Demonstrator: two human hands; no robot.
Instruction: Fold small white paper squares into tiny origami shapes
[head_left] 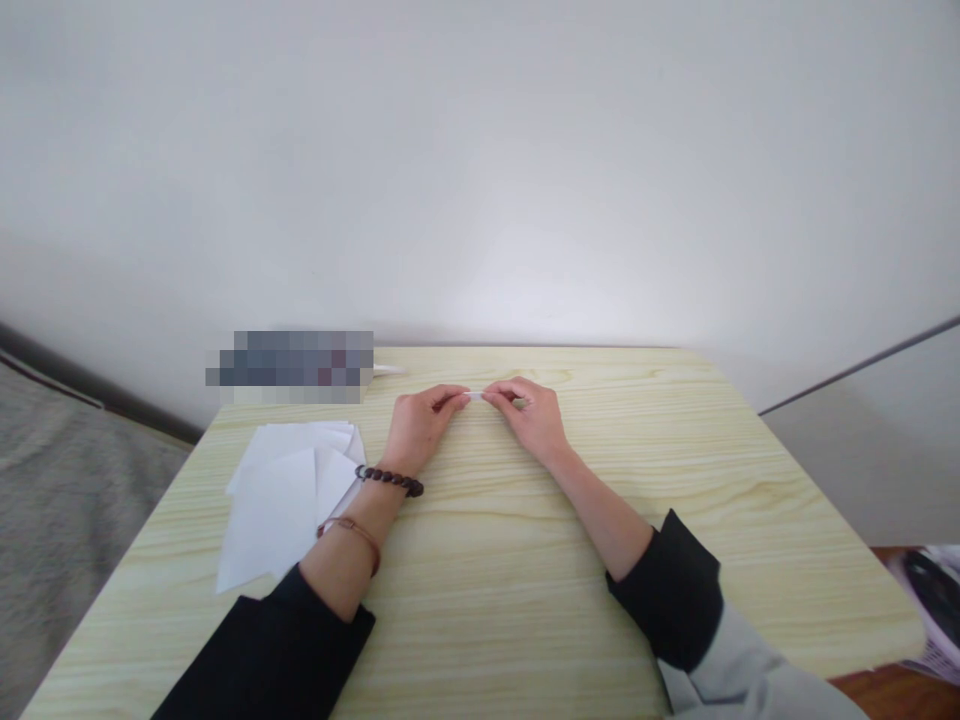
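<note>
Between my two hands, near the far part of the table, a small narrow white strip [475,395] is held by its ends; it looks like folded paper, though most of it is hidden by fingers. My left hand [424,425] pinches the left end with thumb and fingertips. The right end is pinched by my right hand [534,415]. Left of my left wrist lie several loose white paper sheets [274,510], overlapping one another, partly behind my forearm.
A pale wood-grain table [495,580] stands against a white wall [510,170]. A blurred-out object [292,365] sits at the far left, with a thin white piece [390,370] beside it. Grey fabric [67,520] is at left. A pinkish basket [934,620] with dark contents is at lower right.
</note>
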